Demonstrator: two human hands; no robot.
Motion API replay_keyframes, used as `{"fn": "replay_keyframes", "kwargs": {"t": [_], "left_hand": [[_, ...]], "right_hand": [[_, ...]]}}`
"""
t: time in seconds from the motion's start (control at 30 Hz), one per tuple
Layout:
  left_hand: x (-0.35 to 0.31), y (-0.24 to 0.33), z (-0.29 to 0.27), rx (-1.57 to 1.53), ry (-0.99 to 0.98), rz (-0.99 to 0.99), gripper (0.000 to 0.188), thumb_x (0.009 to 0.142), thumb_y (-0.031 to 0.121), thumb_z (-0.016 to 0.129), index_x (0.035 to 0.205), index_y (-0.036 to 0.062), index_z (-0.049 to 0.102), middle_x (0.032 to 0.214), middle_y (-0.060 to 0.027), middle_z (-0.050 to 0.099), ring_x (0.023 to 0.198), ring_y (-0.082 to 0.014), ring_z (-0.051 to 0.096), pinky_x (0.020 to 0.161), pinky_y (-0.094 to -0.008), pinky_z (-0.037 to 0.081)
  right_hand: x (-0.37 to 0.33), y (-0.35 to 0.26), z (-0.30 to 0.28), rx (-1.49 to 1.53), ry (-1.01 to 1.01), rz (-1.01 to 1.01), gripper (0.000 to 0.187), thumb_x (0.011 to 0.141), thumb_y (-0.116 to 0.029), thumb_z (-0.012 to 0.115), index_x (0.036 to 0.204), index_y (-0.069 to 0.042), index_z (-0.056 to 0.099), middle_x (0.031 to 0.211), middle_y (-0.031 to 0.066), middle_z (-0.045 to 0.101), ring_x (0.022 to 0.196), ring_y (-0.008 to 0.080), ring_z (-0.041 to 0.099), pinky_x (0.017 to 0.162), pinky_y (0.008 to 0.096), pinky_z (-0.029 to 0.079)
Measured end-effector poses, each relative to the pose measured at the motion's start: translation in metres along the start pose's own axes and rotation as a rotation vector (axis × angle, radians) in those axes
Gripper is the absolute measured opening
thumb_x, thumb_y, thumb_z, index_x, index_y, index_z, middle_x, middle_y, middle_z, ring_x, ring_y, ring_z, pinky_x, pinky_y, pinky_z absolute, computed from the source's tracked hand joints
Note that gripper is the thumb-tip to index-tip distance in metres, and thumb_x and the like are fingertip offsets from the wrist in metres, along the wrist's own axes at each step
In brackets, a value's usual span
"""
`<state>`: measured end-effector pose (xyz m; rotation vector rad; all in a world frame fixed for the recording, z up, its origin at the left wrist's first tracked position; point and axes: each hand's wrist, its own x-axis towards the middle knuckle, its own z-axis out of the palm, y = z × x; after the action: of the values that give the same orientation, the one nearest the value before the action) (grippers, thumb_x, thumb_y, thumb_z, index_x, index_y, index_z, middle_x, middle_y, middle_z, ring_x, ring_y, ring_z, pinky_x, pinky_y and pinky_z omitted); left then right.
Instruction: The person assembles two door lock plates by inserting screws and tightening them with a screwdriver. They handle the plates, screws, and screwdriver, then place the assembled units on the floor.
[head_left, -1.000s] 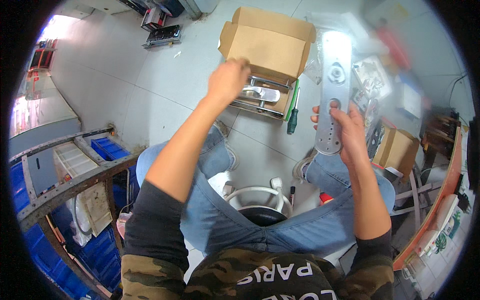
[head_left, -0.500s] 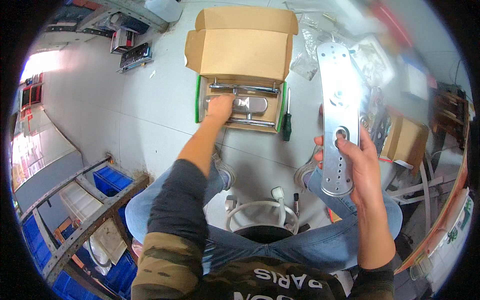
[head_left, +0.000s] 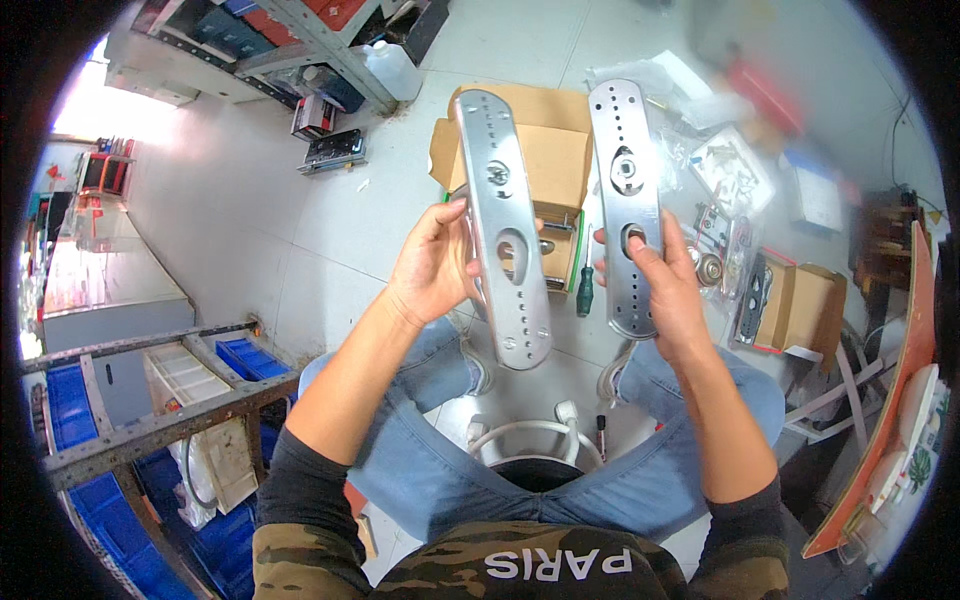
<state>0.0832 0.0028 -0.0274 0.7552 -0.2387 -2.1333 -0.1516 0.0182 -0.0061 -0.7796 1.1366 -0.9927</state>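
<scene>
Lifted since the earlier frame: L hand point(head_left: 435, 262), out of the open carton point(head_left: 555, 140) — now w/ a silver plate. Carton sits on the floor point(head_left: 240, 215), lid back, its L edge partly hidden behind that plate. L plate point(head_left: 503, 218) is up in the air, tilted, L hand grasping it by its L edge. R plate point(head_left: 628, 207), also up, is gripped by R hand point(head_left: 675, 290), thumb at the oval hole — plates side by side, apart. Green-handled screwdriver point(head_left: 585, 290): floor, just beside carton's R edge.

Left grip point(head_left: 432, 268), right grip point(head_left: 673, 284), both curled
</scene>
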Motion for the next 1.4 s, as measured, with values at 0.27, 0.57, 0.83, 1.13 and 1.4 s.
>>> {"fn": "replay_keyframes", "kwargs": {"t": [0.27,0.57,0.83,1.13,1.4], "left_hand": [[-0.001,-0.025,0.017,0.201,0.078,0.009,0.067,0.081,0.059,0.041,0.125,0.0084,0.039,0.115,-0.0191,0.052,0.103,-0.0256,0.053,0.086,-0.0398,0.046],[-0.001,-0.025,0.017,0.218,-0.019,0.061,0.077,0.075,0.067,0.041,0.123,0.0069,0.040,0.109,-0.0190,0.055,0.099,-0.0262,0.055,0.083,-0.0394,0.047],[0.007,-0.017,0.008,0.105,0.268,0.020,0.064,0.083,0.062,0.033,0.114,0.0072,0.047,0.098,-0.0164,0.059,0.087,-0.0255,0.060,0.074,-0.0392,0.050],[0.011,-0.017,0.011,0.136,0.296,0.020,0.065,0.083,0.062,0.032,0.112,0.0062,0.049,0.099,-0.0151,0.058,0.084,-0.0252,0.060,0.073,-0.0404,0.051],[0.011,-0.017,0.009,0.095,0.194,-0.001,0.063,0.083,0.060,0.037,0.114,0.0077,0.049,0.104,-0.0110,0.057,0.091,-0.0231,0.058,0.079,-0.0397,0.049]], "right_hand": [[-0.007,-0.002,0.020,0.138,-0.115,0.025,0.033,0.088,-0.013,0.042,0.120,-0.007,0.037,0.100,0.0139,0.058,0.077,0.0175,0.060,0.063,0.0307,0.053],[-0.004,0.003,0.016,0.119,-0.138,0.129,0.037,0.087,-0.014,0.046,0.121,-0.005,0.036,0.103,0.0182,0.057,0.077,0.0209,0.061,0.063,0.0328,0.053],[-0.006,0.002,0.013,0.191,-0.214,0.162,0.037,0.086,-0.012,0.048,0.121,-0.002,0.038,0.105,0.0189,0.057,0.084,0.0256,0.062,0.072,0.0329,0.052],[-0.005,0.004,0.008,0.244,-0.199,0.155,0.040,0.087,-0.019,0.049,0.122,-0.005,0.038,0.109,0.0202,0.056,0.085,0.0259,0.062,0.071,0.0331,0.052],[-0.005,0.004,0.004,0.296,-0.164,0.153,0.037,0.092,-0.032,0.039,0.120,-0.007,0.036,0.116,0.0206,0.050,0.083,0.0233,0.060,0.070,0.0363,0.053]]}}
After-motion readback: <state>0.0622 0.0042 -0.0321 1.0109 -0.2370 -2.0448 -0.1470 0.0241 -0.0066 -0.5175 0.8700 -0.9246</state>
